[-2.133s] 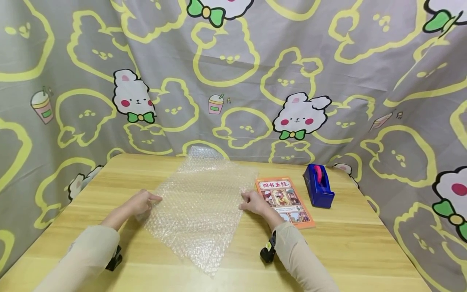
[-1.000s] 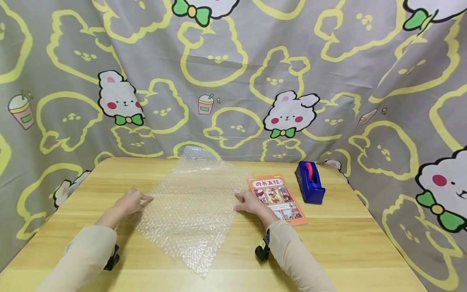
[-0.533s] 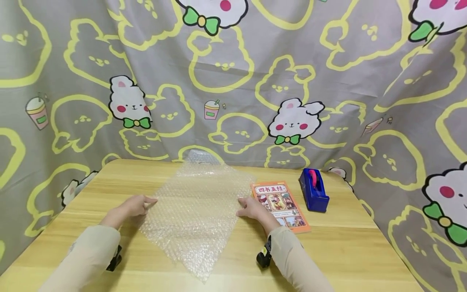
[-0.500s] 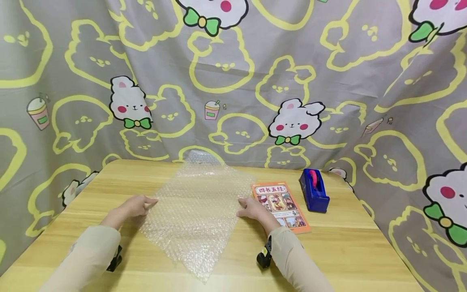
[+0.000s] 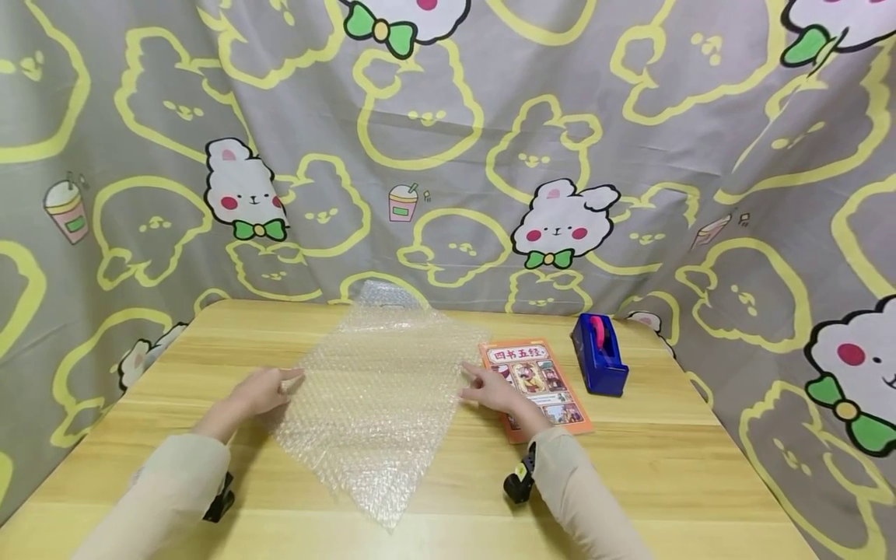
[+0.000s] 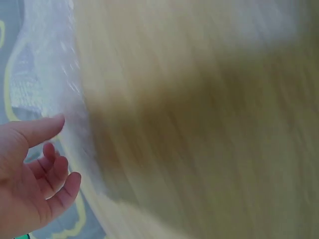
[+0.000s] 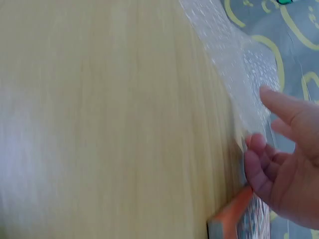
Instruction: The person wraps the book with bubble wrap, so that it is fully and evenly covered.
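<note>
A sheet of clear bubble wrap [image 5: 378,389] lies slantwise on the wooden table, one corner toward me and the far corner bent up at the back. At its left edge is my left hand [image 5: 259,393], forefinger reaching to the film. The left wrist view has the thumb of that hand [image 6: 30,174] stretched out and the other fingers loosely bent. My right hand [image 5: 493,389] is at the opposite edge, overlapping the left side of an orange comic-style book [image 5: 542,385]. In the right wrist view, a gap separates thumb and fingers of this hand [image 7: 289,159].
A blue tape dispenser [image 5: 603,362] with a pink roll stands right of the book, near the table's back right. Behind the wooden table [image 5: 665,467] hangs a grey curtain [image 5: 448,101] with cartoon animals, which also closes in both sides.
My right hand has shifted slightly right, farther over the book, and its thumb and forefinger have spread apart. The left hand and the bubble wrap stay nearly where they were.
</note>
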A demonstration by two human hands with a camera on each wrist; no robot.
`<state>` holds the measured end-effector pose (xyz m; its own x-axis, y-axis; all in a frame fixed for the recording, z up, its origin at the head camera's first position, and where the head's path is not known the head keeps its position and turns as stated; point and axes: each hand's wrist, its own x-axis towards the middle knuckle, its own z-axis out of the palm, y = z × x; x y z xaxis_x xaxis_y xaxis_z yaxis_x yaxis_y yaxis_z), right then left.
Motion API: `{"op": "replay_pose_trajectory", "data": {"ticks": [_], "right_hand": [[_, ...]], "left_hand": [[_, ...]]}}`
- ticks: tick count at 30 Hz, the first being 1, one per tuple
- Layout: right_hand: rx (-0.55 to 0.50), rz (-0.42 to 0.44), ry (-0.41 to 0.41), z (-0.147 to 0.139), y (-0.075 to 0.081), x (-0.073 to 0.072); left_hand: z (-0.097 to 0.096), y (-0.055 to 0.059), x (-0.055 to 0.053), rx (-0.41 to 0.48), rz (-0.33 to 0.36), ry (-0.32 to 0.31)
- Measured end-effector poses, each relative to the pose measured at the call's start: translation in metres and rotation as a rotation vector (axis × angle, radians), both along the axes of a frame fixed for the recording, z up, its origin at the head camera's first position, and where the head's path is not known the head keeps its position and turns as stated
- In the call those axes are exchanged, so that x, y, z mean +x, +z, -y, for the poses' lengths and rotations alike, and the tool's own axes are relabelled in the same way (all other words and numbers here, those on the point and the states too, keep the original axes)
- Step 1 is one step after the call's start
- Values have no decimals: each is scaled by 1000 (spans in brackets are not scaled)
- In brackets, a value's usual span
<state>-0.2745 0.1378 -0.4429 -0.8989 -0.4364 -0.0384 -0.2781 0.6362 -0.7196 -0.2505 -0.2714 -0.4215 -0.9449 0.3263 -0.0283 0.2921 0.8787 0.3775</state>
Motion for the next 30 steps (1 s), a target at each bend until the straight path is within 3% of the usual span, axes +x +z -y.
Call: {"op": "replay_pose_trajectory", "data": {"ticks": [3, 8, 13, 22, 30], "right_hand": [[-75, 25, 37, -9, -1, -1], [-149, 61, 57, -19, 1, 2], [-186, 75, 63, -30, 2, 5], [-181, 23, 19, -62, 6, 8], [-140, 34, -28, -99, 16, 17]], "left_hand": [[-14, 1, -1, 50, -18, -39], [-48, 5, -6, 148, -59, -165], [-84, 9, -9, 205, -11, -249], [-142, 16, -14, 255, 0, -329], [-191, 9, -20, 322, 62, -344]]}}
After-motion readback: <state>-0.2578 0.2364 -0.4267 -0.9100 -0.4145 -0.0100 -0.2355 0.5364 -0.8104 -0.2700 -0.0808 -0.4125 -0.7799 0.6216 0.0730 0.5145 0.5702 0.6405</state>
